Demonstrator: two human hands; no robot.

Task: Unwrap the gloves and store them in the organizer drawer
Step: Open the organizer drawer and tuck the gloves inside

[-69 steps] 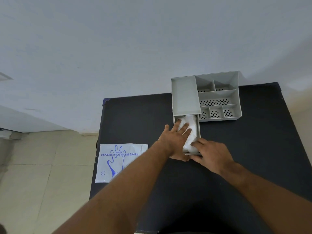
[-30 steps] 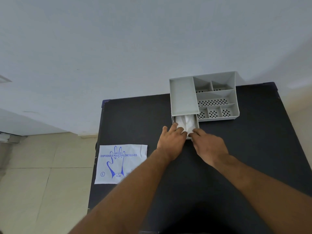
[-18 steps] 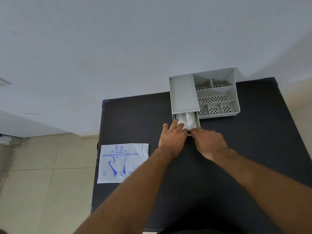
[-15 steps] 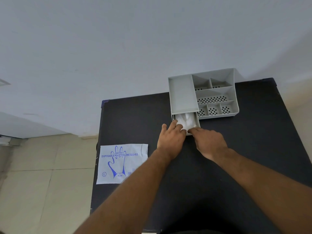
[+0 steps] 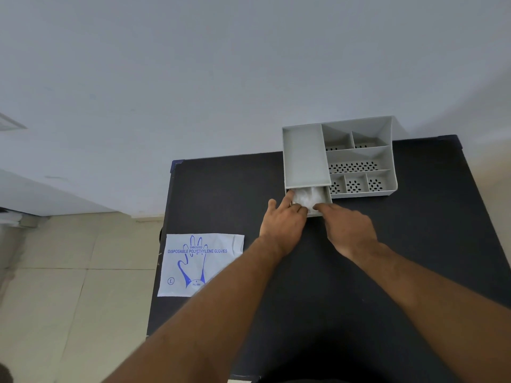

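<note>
A grey organizer [image 5: 359, 158] with several compartments stands at the table's far edge. Its drawer [image 5: 328, 195] sticks out a short way from under the left section. Crumpled clear gloves [image 5: 307, 196] lie inside it. My left hand [image 5: 284, 225] has its fingers curled over the left part of the drawer's front rim, touching the gloves. My right hand [image 5: 348, 230] presses on the right part of the drawer front, index finger along the rim. The drawer's front face is hidden behind both hands.
The gloves' white wrapper [image 5: 199, 264], printed with a blue hand, lies flat at the left edge of the black table [image 5: 414, 258], overhanging it. A white wall rises behind the organizer. Beige floor tiles [image 5: 69, 286] lie to the left.
The drawer has slid much further into the organizer, with both hands following it away from me. Less of the gloves shows now. The wrapper has not moved.
</note>
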